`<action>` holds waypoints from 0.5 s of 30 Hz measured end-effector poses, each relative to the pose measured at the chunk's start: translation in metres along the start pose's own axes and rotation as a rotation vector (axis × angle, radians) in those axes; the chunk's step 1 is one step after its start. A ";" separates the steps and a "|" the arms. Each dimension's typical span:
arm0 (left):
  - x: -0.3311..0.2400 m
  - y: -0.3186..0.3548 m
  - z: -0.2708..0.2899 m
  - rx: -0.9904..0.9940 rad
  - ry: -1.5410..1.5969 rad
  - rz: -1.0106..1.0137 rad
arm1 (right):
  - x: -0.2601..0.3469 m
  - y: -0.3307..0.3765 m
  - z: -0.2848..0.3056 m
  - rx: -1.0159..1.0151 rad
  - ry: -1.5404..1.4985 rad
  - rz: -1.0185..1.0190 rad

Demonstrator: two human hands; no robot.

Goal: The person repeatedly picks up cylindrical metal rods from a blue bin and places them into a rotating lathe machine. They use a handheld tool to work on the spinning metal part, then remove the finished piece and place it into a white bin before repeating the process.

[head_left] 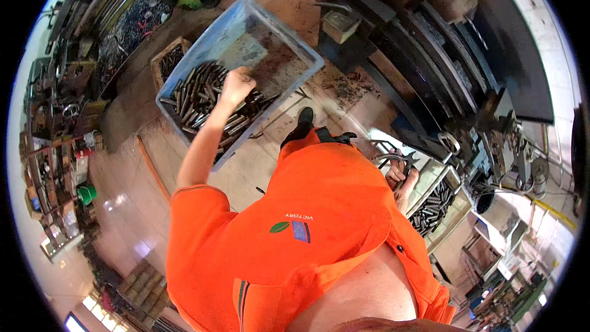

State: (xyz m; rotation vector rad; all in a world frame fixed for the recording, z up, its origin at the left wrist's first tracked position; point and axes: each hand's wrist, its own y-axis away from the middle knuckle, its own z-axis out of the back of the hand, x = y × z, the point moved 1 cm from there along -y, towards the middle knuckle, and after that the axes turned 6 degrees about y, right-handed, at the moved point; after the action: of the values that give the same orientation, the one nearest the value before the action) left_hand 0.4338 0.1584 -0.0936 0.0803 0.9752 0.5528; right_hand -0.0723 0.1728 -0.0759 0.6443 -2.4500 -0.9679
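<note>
My left hand (238, 86) is closed in a fist over the blue plastic crate (246, 9); whether anything is inside the fingers is hidden. Below it, a heap of short dark metal rods (198, 93) fills the near and left part of the crate. At my right side, my right hand (403, 182) is wrapped around a dark metal tool (401, 161) with curved ends, whose exact kind I cannot make out. Close by that hand stands a pale tray (452, 224) holding more short metal pieces (434, 208).
A small wooden box (166, 61) stands left of the crate. Large dark machinery (424, 55) fills the far right, with a handwheel (449, 142) near my right hand. Racks of metal parts (64, 123) line the left. A long brown bar (152, 167) lies on the floor.
</note>
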 end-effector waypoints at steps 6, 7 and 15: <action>0.046 -0.010 0.051 0.215 -0.326 0.097 | -0.024 -0.016 -0.046 0.052 0.201 0.002; 0.042 -0.009 0.054 0.218 -0.320 0.092 | -0.026 -0.019 -0.043 0.078 0.204 -0.006; 0.049 0.025 0.080 0.430 -0.493 0.031 | -0.039 -0.029 -0.056 -0.022 0.148 0.017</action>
State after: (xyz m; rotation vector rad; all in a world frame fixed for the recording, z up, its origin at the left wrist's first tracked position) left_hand 0.5093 0.2174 -0.0779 0.5903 0.5949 0.3192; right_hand -0.0035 0.1470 -0.0675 0.6622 -2.3091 -0.9062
